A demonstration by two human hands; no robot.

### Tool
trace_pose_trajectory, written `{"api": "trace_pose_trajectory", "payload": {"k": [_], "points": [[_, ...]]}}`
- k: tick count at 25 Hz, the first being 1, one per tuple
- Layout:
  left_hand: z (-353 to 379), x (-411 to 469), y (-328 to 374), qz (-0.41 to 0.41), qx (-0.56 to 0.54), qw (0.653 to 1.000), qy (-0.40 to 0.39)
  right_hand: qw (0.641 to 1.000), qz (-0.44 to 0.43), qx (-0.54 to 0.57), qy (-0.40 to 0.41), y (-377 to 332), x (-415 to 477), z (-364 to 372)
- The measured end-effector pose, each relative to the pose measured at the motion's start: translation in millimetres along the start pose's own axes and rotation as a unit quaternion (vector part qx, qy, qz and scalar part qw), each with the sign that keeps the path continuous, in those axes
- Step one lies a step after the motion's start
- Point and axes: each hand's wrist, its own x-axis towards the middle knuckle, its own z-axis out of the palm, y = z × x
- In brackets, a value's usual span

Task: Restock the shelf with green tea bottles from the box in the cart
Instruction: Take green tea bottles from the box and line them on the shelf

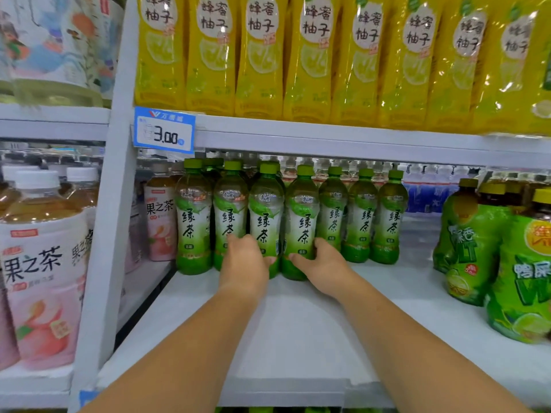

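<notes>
White shelf [298, 338] carries green tea bottles [362, 222], seemingly lime drinks [474, 248] rightward

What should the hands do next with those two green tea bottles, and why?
Probably let go and pull back to fetch more. The left hand grips the third green tea bottle from the left and the right hand grips the fourth green tea bottle. Both already stand upright on the shelf, side by side in the row, with bare shelf in front.
</notes>
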Motion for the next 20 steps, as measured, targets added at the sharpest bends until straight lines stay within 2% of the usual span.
{"api": "trace_pose_trajectory", "payload": {"k": [7,20], "points": [[17.9,0.1,-10.7,0.020,-0.091,0.993,0.066,0.998,0.002,0.042,0.043,11.9,4.4,4.7],[14.3,-1.8,-11.5,0.002,-0.114,0.992,0.055,0.997,0.006,0.072,0.026,13.2,1.3,2.2]]}}
